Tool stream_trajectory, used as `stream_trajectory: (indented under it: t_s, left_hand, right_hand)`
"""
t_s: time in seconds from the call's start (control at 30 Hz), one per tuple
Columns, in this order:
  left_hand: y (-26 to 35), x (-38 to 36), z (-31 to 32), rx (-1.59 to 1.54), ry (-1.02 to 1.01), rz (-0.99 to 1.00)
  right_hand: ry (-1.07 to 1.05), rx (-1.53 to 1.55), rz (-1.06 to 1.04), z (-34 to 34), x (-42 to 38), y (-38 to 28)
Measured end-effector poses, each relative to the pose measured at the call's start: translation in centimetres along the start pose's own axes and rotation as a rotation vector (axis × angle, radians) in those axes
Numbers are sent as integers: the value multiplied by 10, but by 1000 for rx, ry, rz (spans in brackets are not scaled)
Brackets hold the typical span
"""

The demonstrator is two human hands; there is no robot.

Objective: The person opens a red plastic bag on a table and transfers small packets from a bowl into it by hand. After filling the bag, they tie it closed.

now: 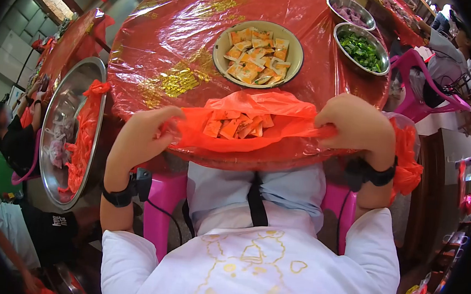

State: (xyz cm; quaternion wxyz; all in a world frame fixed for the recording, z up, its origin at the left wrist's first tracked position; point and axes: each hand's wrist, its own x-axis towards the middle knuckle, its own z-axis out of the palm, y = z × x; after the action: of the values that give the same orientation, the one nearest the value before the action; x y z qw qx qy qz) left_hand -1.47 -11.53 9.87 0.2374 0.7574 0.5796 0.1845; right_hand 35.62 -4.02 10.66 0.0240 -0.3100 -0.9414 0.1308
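Note:
A red plastic bag (283, 104) lies at the table's near edge with its mouth spread wide. Several small orange packets (237, 126) show inside it. My left hand (145, 131) grips the bag's left side, fingers curled on the plastic. On the opposite side, my right hand (353, 123) has its fingers closed on the bag's edge. Just beyond the bag stands an enamel basin (218, 63), which holds many orange-and-white packets (256, 54).
A red plastic-covered round table (301, 8) is before me. Bowls of chopped greens (362, 51) and purplish food (351, 15) stand at the back right. A large metal basin (47, 154) with bags is at left. Other people sit at both sides; a pink chair (418, 78) is at right.

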Motion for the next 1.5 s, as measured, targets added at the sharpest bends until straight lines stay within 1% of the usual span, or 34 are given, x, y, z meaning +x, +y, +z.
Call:
stream_trajectory:
  t_s: [0.03, 0.1, 0.13, 0.17, 0.2, 0.23, 0.27, 0.3, 0.33, 0.37, 0.4, 0.43, 0.53, 0.6, 0.67, 0.7, 0.73, 0.77, 0.83, 0.87, 0.9, 0.93, 0.97, 1.0, 1.03, 1.07, 1.1, 1.17, 1.23, 1.27, 1.3, 1.37, 1.43, 1.5]
  left_hand:
    - [7, -7, -4, 1, 0, -1]
    - [15, -17, -10, -178, 362, -180]
    - [10, -23, -18, -143, 263, -320]
    - [7, -27, -23, -143, 262, -320]
    - [4, -30, -28, -187, 192, -157]
    - [1, -33, -31, -229, 121, 6]
    - [-2, -35, -33, -427, 38, 98]
    - [3, -32, -27, -428, 38, 97]
    - [14, -26, -15, -719, 41, 267]
    - [21, -19, -5, -1010, 45, 440]
    - [16, -8, 7, -1118, -60, 519]
    - [24, -1, 16, -1067, -55, 565]
    - [52, 22, 49, -1004, -102, 587]
    - [74, 37, 61, -699, -78, 578]
    - [87, 54, 90, -742, -75, 551]
    - [89, 58, 97, -782, -69, 518]
    - [87, 58, 96, -781, -69, 519]
    - [86, 58, 95, -808, -73, 569]
    - [89, 54, 82, -833, -74, 621]
    - [92, 48, 73, -893, -175, 325]
    - [95, 44, 67, -941, -271, 26]
    - [94, 44, 74, -1056, -172, 28]
    - [94, 43, 73, -1058, -167, 26]
    - [95, 42, 71, -1140, -185, 4]
    - [95, 42, 69, -1220, -202, -18]
    - [91, 44, 71, -1221, -193, -20]
    - [86, 47, 73, -1322, -135, 24]
    - [79, 52, 70, -1423, -62, 71]
    - [74, 54, 63, -1064, 58, 199]
    - [66, 55, 66, -929, 83, 272]
    - [64, 55, 62, -930, 84, 270]
    - [63, 53, 53, -479, 254, 481]
    - [66, 48, 44, -404, 229, 550]
    - [66, 46, 41, -325, 200, 622]
  right_hand:
    - [0, 1, -1, -14, -3, -5]
    - [4, 71, 18, -38, -10, -14]
    - [5, 72, 20, -39, -13, -16]
    - [193, 102, -27, -38, -18, -19]
    - [381, 131, -75, -38, -22, -22]
    - [379, 131, -76, -38, -25, -26]
    - [398, 141, -8, -37, -27, -31]
    - [418, 151, 61, -36, -28, -35]
    - [418, 152, 62, -35, -27, -39]
    - [482, 167, -26, -35, -24, -45]
    - [546, 181, -115, -35, -21, -50]
    - [546, 178, -116, -34, -16, -53]
    - [721, 189, -493, -15, 5, -58]
    - [739, 122, -565, -6, 16, -67]
    - [757, 53, -636, 2, 25, -74]
    - [703, 60, -746, 7, 30, -76]
    - [645, 69, -857, 8, 32, -77]
    - [645, 69, -858, 7, 31, -77]
    - [719, 401, -530, 1, 27, -75]
    - [745, 349, -423, -2, 26, -69]
    - [743, 349, -424, -3, 24, -66]
    - [629, 371, -330, -4, 22, -64]
    - [513, 392, -237, -5, 21, -63]
    - [507, 450, -163, -1, 22, -61]
    - [504, 450, -170, 3, 24, -59]
    - [667, 508, -124, 7, 26, -59]
    - [827, 565, -78, 9, 28, -59]
    - [891, 630, -64, 9, 27, -69]
    - [639, 649, -175, 13, 25, -70]
    - [582, 680, -178, 15, 28, -74]
    - [579, 681, -179, 19, 33, -73]
    - [607, 637, -207, 28, 44, -65]
    - [595, 662, -140, 33, 48, -60]
    - [591, 605, 24, 37, 53, -58]
